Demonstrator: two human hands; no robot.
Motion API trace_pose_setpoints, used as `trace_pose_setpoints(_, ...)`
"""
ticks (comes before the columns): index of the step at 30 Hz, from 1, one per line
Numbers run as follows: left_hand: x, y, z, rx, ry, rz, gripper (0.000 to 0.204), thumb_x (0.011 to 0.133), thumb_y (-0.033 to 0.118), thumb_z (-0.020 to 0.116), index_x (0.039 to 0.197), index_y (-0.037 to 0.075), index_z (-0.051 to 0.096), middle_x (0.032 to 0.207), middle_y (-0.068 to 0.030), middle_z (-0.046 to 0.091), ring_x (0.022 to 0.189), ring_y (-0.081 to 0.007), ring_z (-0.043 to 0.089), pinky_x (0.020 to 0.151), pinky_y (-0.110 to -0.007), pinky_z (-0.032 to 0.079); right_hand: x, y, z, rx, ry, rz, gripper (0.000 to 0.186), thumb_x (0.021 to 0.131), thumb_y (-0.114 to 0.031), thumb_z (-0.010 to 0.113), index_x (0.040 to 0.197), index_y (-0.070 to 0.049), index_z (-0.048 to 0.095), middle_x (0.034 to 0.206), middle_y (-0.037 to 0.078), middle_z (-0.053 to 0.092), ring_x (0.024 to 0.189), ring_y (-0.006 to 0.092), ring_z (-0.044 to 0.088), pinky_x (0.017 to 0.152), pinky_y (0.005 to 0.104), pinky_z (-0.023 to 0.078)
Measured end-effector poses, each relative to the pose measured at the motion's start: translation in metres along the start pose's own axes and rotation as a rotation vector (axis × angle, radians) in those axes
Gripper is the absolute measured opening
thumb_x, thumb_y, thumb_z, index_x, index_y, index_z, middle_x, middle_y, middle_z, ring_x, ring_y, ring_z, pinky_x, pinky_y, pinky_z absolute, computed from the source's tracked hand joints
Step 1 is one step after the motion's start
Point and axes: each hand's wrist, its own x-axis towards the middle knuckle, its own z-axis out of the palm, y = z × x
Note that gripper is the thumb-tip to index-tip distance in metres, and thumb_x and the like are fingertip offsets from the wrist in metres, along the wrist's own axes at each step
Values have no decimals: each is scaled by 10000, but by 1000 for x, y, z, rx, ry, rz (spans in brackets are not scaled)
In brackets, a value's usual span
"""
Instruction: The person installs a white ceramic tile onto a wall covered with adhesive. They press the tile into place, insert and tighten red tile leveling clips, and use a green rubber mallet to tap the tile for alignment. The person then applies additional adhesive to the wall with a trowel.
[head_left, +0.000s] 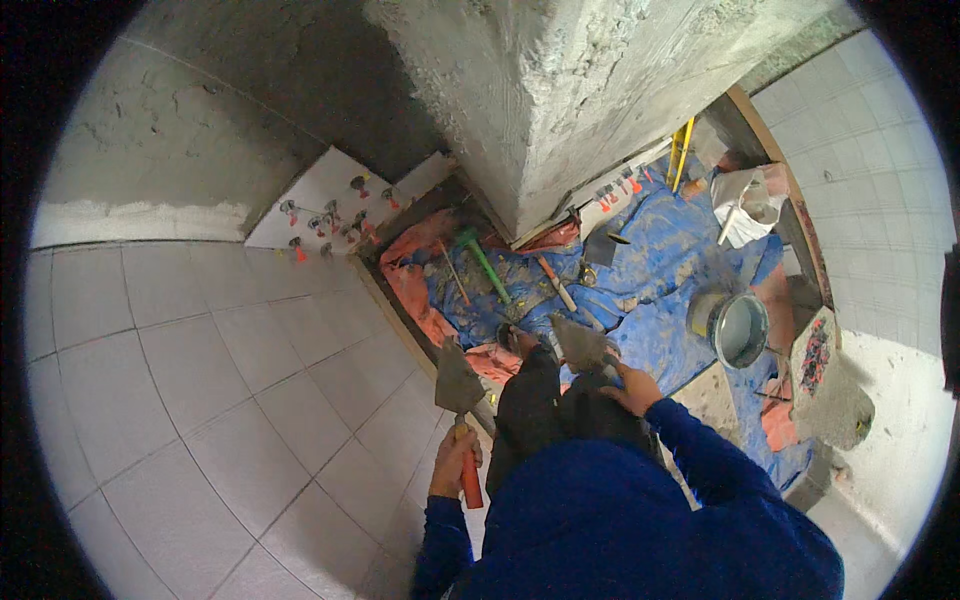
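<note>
At the lower middle my left hand [455, 463] is closed round the orange-red handle of a pointed trowel [458, 382]. Its grey, mortar-smeared blade points away from me, over the edge of the tiled area. My right hand [632, 389] rests by my right knee, fingers closed on a second trowel [578, 345]. That blade lies across in front of the knee and points to the far left; its handle is mostly hidden by the hand. Both my knees are bent, and one dark shoe [508, 335] shows beyond them on the sheet.
A rough concrete column [560, 110] juts in ahead. Below it spreads a crumpled blue tarp [650, 290] bearing a green-handled tool [487, 266] and an orange-and-pale stick-like tool [560, 285]. At right stand a bucket [741, 332] and a white bag [750, 205]. Tiles with red clips [300, 222] edge the left wall.
</note>
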Motion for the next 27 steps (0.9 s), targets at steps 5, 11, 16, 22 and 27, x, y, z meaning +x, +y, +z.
trace_pose_setpoints(5,-2,-2,24,26,-25,-9,190,914,180,639,1051,71,566,757,-30,578,580,-138,551,552,-276,480,-28,69,-27,-49,-54,250,521,855,-450,738,1053,16,617,985,275,687,945,483,647,800,522,510)
trace_pose_setpoints(11,6,-66,71,-162,79,49,195,895,144,652,1064,66,592,770,-34,596,625,-154,591,585,-294,505,-50,156,-64,-18,29,164,529,858,-448,740,1006,36,587,917,272,671,859,476,644,724,509,486)
trace_pose_setpoints(16,-2,-154,112,-365,187,-85,208,899,250,698,1031,124,597,782,-2,576,644,-134,561,588,-282,481,-87,202,-109,-90,48,72,537,880,-451,716,1062,42,605,951,298,668,922,497,639,776,524,492)
trace_pose_setpoints(22,3,-255,144,-497,244,-14,270,923,295,677,1073,99,568,782,-11,529,617,-150,544,548,-276,464,-121,226,-161,-189,44,83,560,867,-417,734,1119,66,605,940,302,679,866,463,672,751,509,513)
trace_pose_setpoints(27,1,-285,171,-587,263,-28,168,914,253,638,971,113,566,784,-17,567,625,-148,569,575,-287,495,-94,203,-167,-166,48,-122,533,857,-395,747,1078,71,613,895,248,686,744,350,685,680,443,520)
